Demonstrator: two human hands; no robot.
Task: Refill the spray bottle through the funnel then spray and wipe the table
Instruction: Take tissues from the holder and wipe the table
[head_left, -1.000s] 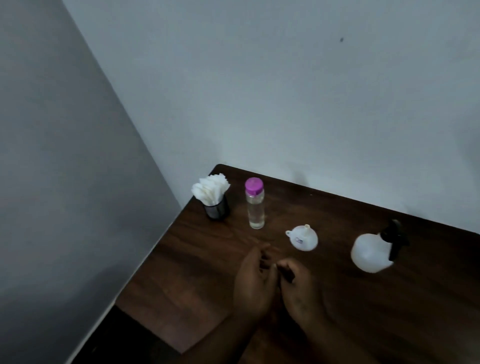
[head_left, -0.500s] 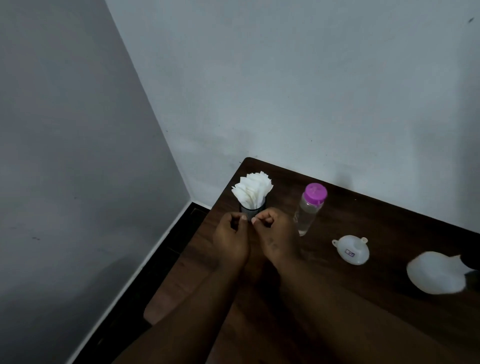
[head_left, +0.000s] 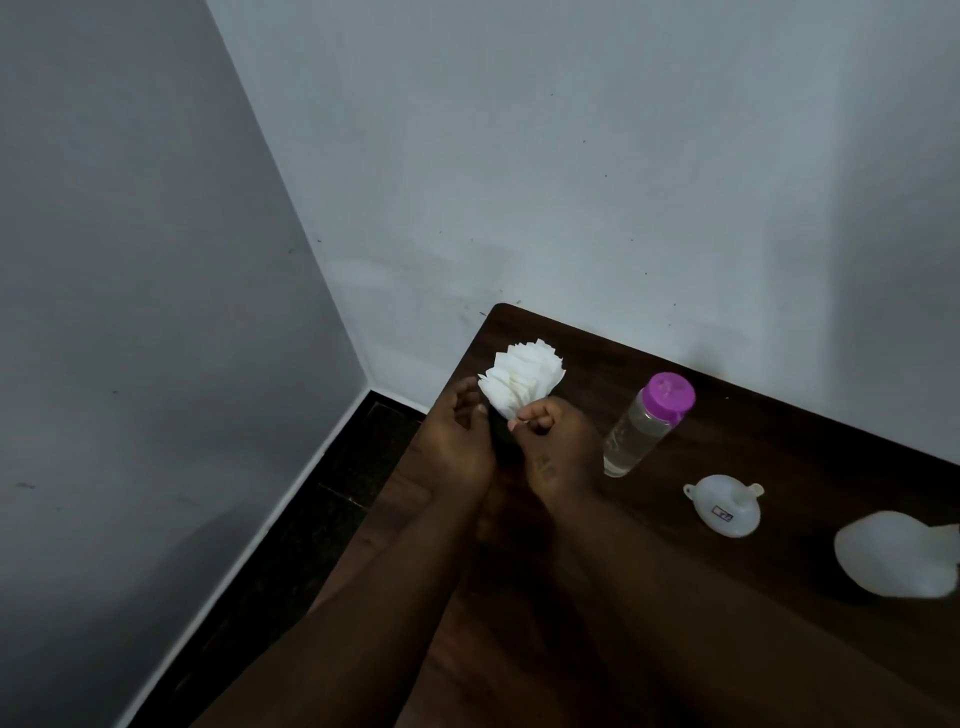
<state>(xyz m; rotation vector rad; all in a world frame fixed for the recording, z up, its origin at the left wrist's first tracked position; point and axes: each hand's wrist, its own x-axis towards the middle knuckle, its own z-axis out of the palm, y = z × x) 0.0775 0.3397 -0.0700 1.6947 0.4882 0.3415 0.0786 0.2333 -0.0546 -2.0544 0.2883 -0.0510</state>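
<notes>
A fan of white napkins (head_left: 524, 376) stands in a dark holder (head_left: 500, 441) at the table's far left corner, the holder mostly hidden between my hands. My left hand (head_left: 457, 441) curls round the holder's left side. Fingers curled, my right hand (head_left: 553, 441) pinches the lower edge of a napkin. A clear refill bottle (head_left: 636, 431) with a purple cap stands just right of my right hand. Further right a white funnel (head_left: 724, 506) lies on the table. The translucent spray bottle (head_left: 893, 553) is cut off by the right frame edge.
The dark wooden table (head_left: 779, 447) is pushed against a pale wall at the back. Its left edge drops to a dark floor (head_left: 332, 493) beside a grey side wall. My forearms stretch over the near part of the table.
Both hands moved from the table's middle to the napkin holder at the far left corner. The view swung left, so the spray bottle slid to the right edge.
</notes>
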